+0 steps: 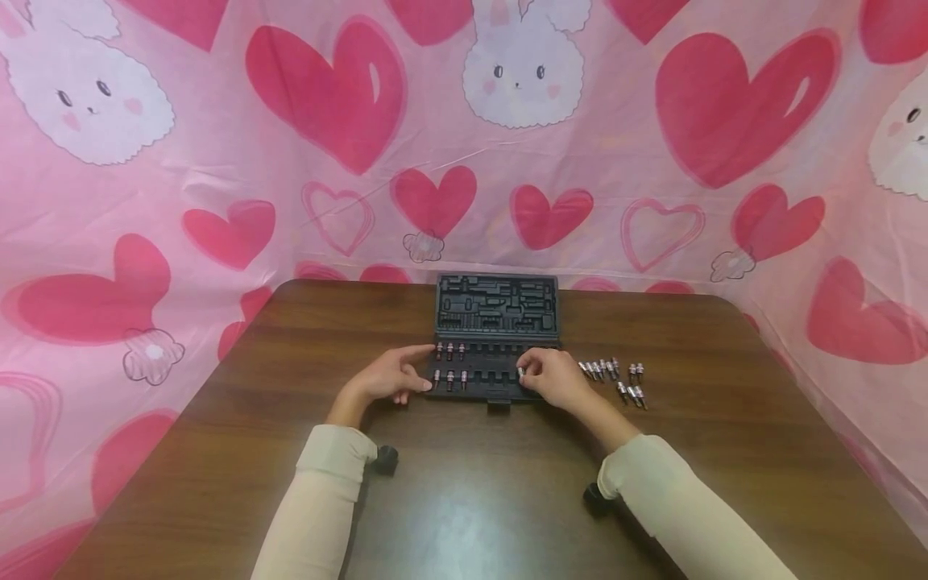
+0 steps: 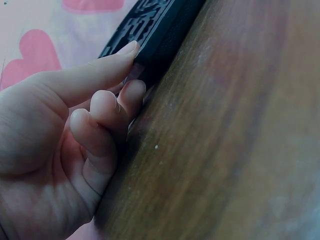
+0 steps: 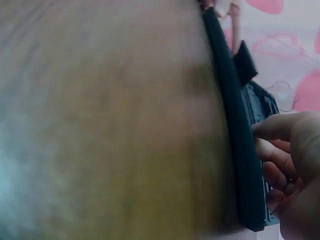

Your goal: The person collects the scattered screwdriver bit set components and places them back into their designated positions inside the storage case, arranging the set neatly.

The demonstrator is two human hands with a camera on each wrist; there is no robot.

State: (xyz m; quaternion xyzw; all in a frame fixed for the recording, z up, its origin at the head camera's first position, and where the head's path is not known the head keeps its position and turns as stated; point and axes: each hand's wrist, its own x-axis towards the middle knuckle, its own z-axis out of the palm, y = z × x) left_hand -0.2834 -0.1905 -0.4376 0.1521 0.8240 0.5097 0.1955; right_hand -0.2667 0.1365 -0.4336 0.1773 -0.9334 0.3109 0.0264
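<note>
An open black tool case [image 1: 496, 274] lies on the wooden table, its moulded lid tipped back. My left hand [image 1: 387, 376] holds the case's left end, thumb at the front corner and index finger farther back. In the left wrist view the thumb [image 2: 100, 72] lies against the case edge with the other fingers curled below. Over the right half of the tray, my right hand [image 1: 554, 377] pinches a small silver bit socket [image 1: 520, 372], mostly hidden by the fingers. Two short rows of bit sockets [image 1: 450, 351] stand in the tray's left part.
To the right of the case, several loose bit sockets [image 1: 598, 369] lie in a group, with more bit sockets [image 1: 633, 395] nearer the front. A pink curtain [image 1: 449, 145] with hearts and rabbits hangs behind the table [image 1: 471, 491].
</note>
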